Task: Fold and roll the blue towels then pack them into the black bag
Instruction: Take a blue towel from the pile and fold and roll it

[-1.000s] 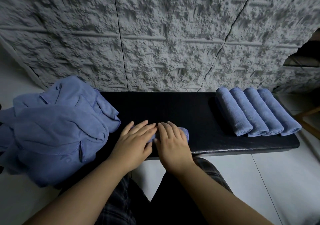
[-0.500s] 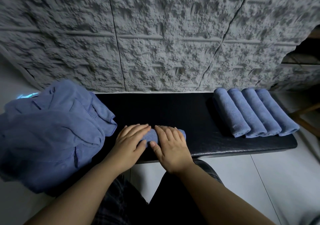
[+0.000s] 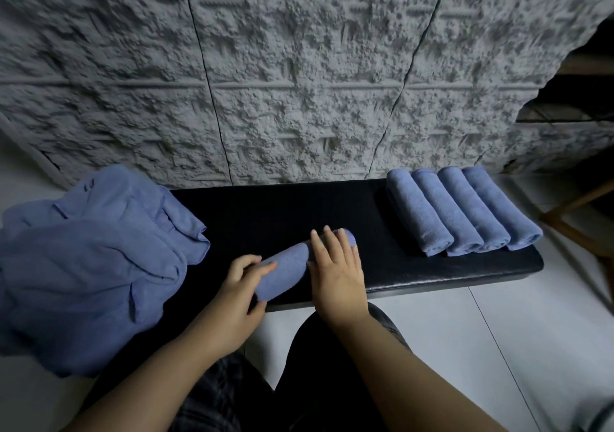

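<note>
A rolled blue towel [image 3: 287, 267] lay slantwise on the black padded tabletop [image 3: 265, 209], near its front edge, its far end pointing up and to the right. The left hand [image 3: 237, 293] gripped the near end of the roll, fingers curled over the top and thumb tucked under the end. The right hand [image 3: 337, 268] rested flat on the far half of the roll, fingers straight and slightly spread, the tips reaching past the roll's upper edge. The two hands sat close together, with a stretch of bare towel showing between them.

At the right end of the tabletop four finished towel rolls [image 3: 463, 210] lay side by side, touching one another, all angled the same way, well apart from the roll under the hands. At the left end a heap of loose blue towels [image 3: 93, 259] spilled over the tabletop's edge, just beside the left hand but not touching it.

Behind the tabletop stood a rough grey textured wall [image 3: 299, 66]. Pale floor tiles [image 3: 498, 332] showed below, and the person's dark trousers [image 3: 319, 381] filled the lower middle of the view. A wooden frame [image 3: 578, 212] stood at the far right.
</note>
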A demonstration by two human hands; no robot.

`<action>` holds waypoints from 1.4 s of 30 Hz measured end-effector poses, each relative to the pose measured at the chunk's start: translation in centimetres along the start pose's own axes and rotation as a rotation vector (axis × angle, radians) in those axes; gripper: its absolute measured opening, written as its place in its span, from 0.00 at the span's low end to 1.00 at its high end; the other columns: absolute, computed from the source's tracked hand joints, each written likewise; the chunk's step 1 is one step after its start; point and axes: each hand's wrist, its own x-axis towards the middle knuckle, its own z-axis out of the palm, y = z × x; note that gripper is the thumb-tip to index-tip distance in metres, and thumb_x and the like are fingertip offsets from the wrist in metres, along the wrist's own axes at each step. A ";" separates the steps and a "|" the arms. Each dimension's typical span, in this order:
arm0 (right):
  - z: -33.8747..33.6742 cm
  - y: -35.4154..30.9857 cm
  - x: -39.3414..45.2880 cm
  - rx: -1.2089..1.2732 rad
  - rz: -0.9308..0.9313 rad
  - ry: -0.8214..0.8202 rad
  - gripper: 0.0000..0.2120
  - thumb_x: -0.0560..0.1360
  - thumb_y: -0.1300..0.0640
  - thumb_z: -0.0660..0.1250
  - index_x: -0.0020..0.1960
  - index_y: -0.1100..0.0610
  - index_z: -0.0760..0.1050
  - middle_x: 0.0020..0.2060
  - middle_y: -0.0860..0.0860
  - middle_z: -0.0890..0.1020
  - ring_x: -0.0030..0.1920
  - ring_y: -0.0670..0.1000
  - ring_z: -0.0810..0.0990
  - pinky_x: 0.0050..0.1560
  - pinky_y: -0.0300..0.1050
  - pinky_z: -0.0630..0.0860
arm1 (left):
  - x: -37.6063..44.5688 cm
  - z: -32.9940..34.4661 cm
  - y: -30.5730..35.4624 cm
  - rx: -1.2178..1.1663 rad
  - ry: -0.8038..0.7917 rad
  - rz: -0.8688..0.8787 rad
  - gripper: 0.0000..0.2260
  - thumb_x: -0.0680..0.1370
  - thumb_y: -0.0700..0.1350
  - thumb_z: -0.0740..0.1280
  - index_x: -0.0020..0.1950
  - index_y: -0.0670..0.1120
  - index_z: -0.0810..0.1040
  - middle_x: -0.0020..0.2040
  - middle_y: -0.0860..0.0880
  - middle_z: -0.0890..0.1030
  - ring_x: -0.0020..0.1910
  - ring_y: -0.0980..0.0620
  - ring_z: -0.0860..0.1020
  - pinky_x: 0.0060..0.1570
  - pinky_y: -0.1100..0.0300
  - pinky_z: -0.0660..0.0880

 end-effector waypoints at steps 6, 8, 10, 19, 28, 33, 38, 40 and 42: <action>-1.5 0.2 -0.9 0.387 0.198 0.053 0.10 0.75 0.65 0.63 0.55 0.59 0.75 0.52 0.54 0.71 0.48 0.54 0.75 0.48 0.48 0.75 | 2.1 2.9 2.9 -0.127 -0.027 -0.020 0.30 0.75 0.32 0.64 0.72 0.55 0.62 0.60 0.57 0.59 0.58 0.65 0.68 0.65 0.62 0.68; -1.9 0.4 -1.1 0.439 0.205 0.037 0.09 0.77 0.62 0.62 0.56 0.58 0.76 0.54 0.52 0.71 0.51 0.51 0.75 0.52 0.43 0.73 | 3.0 3.8 4.2 -0.126 -0.045 -0.026 0.31 0.74 0.28 0.60 0.73 0.51 0.62 0.61 0.54 0.59 0.55 0.63 0.69 0.64 0.67 0.65; -2.2 0.7 -1.2 0.465 0.220 0.042 0.11 0.77 0.58 0.63 0.59 0.56 0.75 0.57 0.51 0.71 0.55 0.50 0.73 0.57 0.40 0.71 | 3.7 4.3 5.2 -0.139 -0.065 -0.035 0.33 0.72 0.26 0.58 0.74 0.48 0.61 0.62 0.52 0.60 0.55 0.62 0.69 0.60 0.76 0.60; -2.0 2.2 -0.9 0.514 0.305 0.009 0.27 0.73 0.55 0.69 0.70 0.54 0.67 0.65 0.51 0.66 0.63 0.48 0.71 0.63 0.38 0.67 | 4.7 5.6 5.8 -0.369 -0.131 -0.112 0.35 0.72 0.24 0.56 0.72 0.52 0.60 0.67 0.63 0.58 0.69 0.61 0.63 0.70 0.58 0.64; -2.7 4.3 0.7 0.410 0.394 0.123 0.27 0.70 0.67 0.63 0.69 0.61 0.68 0.64 0.58 0.69 0.60 0.56 0.73 0.58 0.35 0.63 | 4.8 6.3 6.8 -0.343 -0.119 -0.126 0.30 0.77 0.35 0.61 0.72 0.60 0.57 0.70 0.60 0.60 0.68 0.63 0.63 0.64 0.64 0.64; -3.7 7.0 1.6 0.287 0.390 0.171 0.26 0.68 0.69 0.63 0.67 0.63 0.70 0.59 0.61 0.69 0.54 0.59 0.72 0.56 0.37 0.63 | 4.3 5.4 6.7 -0.315 -0.001 -0.197 0.24 0.79 0.39 0.61 0.70 0.58 0.62 0.65 0.64 0.64 0.61 0.66 0.69 0.49 0.75 0.67; -3.7 8.5 2.4 0.093 0.323 0.240 0.24 0.62 0.72 0.67 0.59 0.66 0.75 0.48 0.66 0.72 0.46 0.65 0.72 0.50 0.52 0.72 | 3.7 5.0 6.7 -0.304 0.055 -0.247 0.22 0.79 0.39 0.61 0.69 0.57 0.63 0.64 0.61 0.67 0.57 0.67 0.71 0.44 0.75 0.67; -3.4 8.7 2.7 0.026 0.330 0.281 0.24 0.58 0.74 0.68 0.54 0.66 0.77 0.43 0.67 0.73 0.41 0.66 0.73 0.44 0.55 0.74 | 3.5 5.0 6.8 -0.288 0.051 -0.248 0.22 0.79 0.40 0.61 0.69 0.57 0.63 0.64 0.62 0.67 0.56 0.67 0.71 0.42 0.77 0.67; -3.2 8.7 3.0 -0.029 0.324 0.310 0.24 0.55 0.75 0.69 0.51 0.66 0.78 0.40 0.66 0.74 0.38 0.66 0.74 0.39 0.55 0.75 | 3.3 5.1 6.9 -0.285 0.051 -0.251 0.22 0.79 0.40 0.61 0.69 0.57 0.63 0.64 0.62 0.67 0.56 0.67 0.72 0.40 0.79 0.67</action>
